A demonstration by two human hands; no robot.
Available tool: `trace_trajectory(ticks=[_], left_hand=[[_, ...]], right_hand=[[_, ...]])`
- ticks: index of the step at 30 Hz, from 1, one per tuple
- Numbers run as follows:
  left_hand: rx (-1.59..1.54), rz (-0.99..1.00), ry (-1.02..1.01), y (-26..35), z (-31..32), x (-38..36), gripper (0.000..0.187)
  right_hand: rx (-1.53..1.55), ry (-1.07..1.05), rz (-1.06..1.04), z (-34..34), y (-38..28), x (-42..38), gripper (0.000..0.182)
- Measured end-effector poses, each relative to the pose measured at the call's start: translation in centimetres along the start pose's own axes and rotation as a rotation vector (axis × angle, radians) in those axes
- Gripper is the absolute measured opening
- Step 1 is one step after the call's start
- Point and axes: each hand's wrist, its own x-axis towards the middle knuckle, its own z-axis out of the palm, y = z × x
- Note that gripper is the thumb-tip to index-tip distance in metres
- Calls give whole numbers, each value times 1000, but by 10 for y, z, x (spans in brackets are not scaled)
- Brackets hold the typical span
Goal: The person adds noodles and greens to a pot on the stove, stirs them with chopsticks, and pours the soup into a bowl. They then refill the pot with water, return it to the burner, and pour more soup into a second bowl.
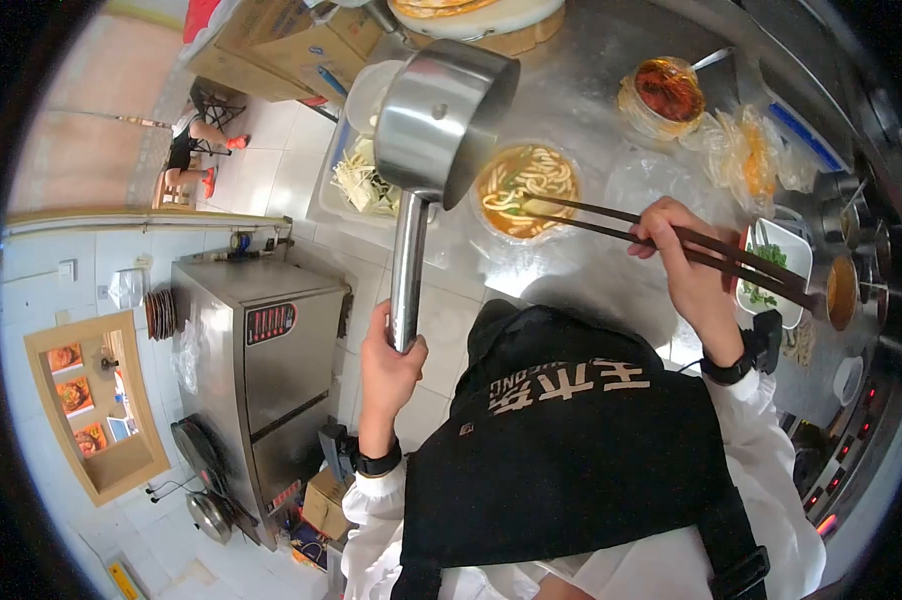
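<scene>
My left hand (389,370) is wrapped around the handle of a stainless steel saucepan (416,125). The pan is tilted, its mouth turned toward a bowl of noodles (528,192) in reddish broth on the steel counter. Long dark brown chopsticks (731,262) are gripped in my right hand (679,262), and their tips reach into the noodles at the bowl's right side. The inside of the pan is mostly hidden from view.
A tub of cut vegetables (363,185) stands left of the bowl. Red chili sauce (669,92), plastic bags (746,160) and a white container of chopped greens (776,265) are on the right. Cardboard boxes (291,45) stand at the back left. A seated person's legs (206,135) show beyond.
</scene>
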Motion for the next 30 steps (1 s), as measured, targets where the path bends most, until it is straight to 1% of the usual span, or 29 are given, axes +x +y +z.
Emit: trace_trajectory(ticks=[2, 4, 6, 7, 8, 9, 10, 12, 14, 15, 16, 17, 19, 20, 21, 22, 23, 24, 26, 27, 29, 30], left_hand=[[-53, -13, -31, 1, -2, 0, 35], [-107, -18, -52, 5, -9, 2, 35], [-306, -76, -285, 5, -18, 3, 35], [-304, -62, -285, 4, -22, 2, 35], [-428, -104, -360, 3, -25, 1, 35], [-548, -143, -442, 1, -27, 4, 35], [-541, -122, -457, -2, -28, 6, 35], [-743, -163, -632, -14, -29, 10, 37], [-761, -186, -726, -25, -30, 14, 40], [-812, -204, -830, -28, -29, 17, 41], [-856, -224, -941, -29, -29, 20, 42], [-834, -272, -1012, -27, -29, 21, 44], [-720, -303, -1219, -19, -25, 29, 40], [-660, -320, -1305, -11, -21, 31, 38], [-596, -328, -1399, -4, -15, 32, 36], [-534, -333, -1485, 3, -6, 33, 34], [-430, -276, -1585, 4, 7, 32, 36], [-443, -263, -1590, 6, 21, 27, 36], [-209, -199, -1815, 11, 53, 6, 33], [-189, -184, -1834, 9, 73, -8, 33], [-154, -148, -2060, 7, 111, -39, 30], [-105, -128, -2105, 12, 123, -56, 30]], right_hand=[[-17, 18, 83, 1, 9, 2, 22], [20, 47, 47, -8, 2, -3, 22], [56, 79, 4, -20, -10, -10, 22], [81, 160, 10, -26, -16, -14, 22], [104, 245, 11, -33, -20, -17, 22], [96, 312, -49, -40, -21, -21, 23], [86, 383, -103, -48, -20, -28, 23], [152, 508, -171, -69, -13, -46, 29], [184, 710, -222, -72, -23, -67, 29], [309, 756, -234, -76, -22, -85, 26], [292, 799, -251, -76, -20, -105, 26], [305, 910, -273, -74, -19, -128, 26], [329, 1114, -296, -58, -26, -173, 26], [296, 1183, -305, -54, -24, -203, 26], [288, 1120, -322, -54, -21, -237, 26], [258, 1154, -323, -50, -22, -266, 27], [180, 1345, -307, -41, -30, -281, 26], [145, 1378, -309, -41, -31, -310, 26], [190, 1430, -348, -40, -41, -370, 28], [182, 1477, -383, -34, -48, -394, 29], [160, 1572, -448, -25, -56, -439, 29], [125, 1652, -458, -18, -58, -462, 29]])
